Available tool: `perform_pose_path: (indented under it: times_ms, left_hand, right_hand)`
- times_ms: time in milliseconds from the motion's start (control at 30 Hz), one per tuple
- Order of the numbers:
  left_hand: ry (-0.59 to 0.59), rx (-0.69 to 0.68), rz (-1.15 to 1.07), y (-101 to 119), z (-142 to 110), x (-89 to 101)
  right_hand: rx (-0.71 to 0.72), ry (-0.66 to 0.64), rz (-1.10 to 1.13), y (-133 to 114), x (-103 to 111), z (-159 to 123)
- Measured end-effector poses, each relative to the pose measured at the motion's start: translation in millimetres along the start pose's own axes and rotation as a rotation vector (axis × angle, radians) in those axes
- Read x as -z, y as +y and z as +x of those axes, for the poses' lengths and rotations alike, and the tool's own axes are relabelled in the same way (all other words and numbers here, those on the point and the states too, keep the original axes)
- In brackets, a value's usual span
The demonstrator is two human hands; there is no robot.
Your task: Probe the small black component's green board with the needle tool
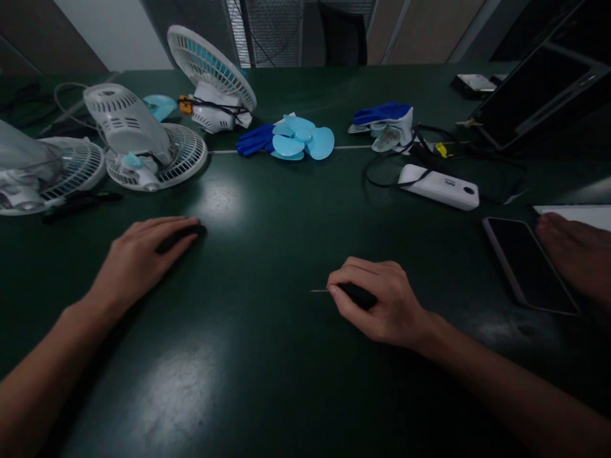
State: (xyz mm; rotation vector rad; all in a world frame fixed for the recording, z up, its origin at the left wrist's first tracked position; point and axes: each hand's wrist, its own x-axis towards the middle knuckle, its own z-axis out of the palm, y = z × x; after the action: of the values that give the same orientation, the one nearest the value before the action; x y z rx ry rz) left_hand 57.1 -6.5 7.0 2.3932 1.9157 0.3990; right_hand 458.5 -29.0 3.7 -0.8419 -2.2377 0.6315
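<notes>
My right hand (382, 302) is closed around the black handle of a screwdriver (358, 295); its thin metal shaft points left, just over the dark green table (267, 254). Farther left, my left hand (143, 254) rests on the table with its fingers closed around a short black object (177, 239). What kind of thing this is I cannot make out, since the fingers cover much of it. Beyond the left hand lies a white fan head (138, 137) on its grille, and a black elongated item (82, 206) is between them.
More white fan parts (212, 70) stand at the back left. Light-blue fan blades (303, 137) and blue-white gloves (382, 117) lie along the back. A white power bank-like box (439, 186) with black cables is right of centre. Another person's hand (577, 251) rests beside a phone (529, 264).
</notes>
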Motion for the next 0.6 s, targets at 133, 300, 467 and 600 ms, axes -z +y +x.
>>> perform_pose_path:
  times_ms: [133,300,467,600]
  left_hand:
    - [0.024,0.123,0.055,-21.2,2.6,10.7]
    - [0.014,0.153,0.110,-20.1,0.0,11.5]
    - [0.045,0.220,0.132,-23.9,-0.5,12.0]
    - [0.059,0.192,0.107,-28.3,1.7,9.8]
  right_hand:
    - [-0.009,-0.009,-0.008,-0.3,-0.1,0.4]
    - [-0.003,-0.008,-0.009,-0.5,0.6,-0.2]
    - [0.001,-0.024,0.020,0.2,0.2,-0.6]
    - [-0.002,-0.026,0.013,1.4,-0.8,-0.8]
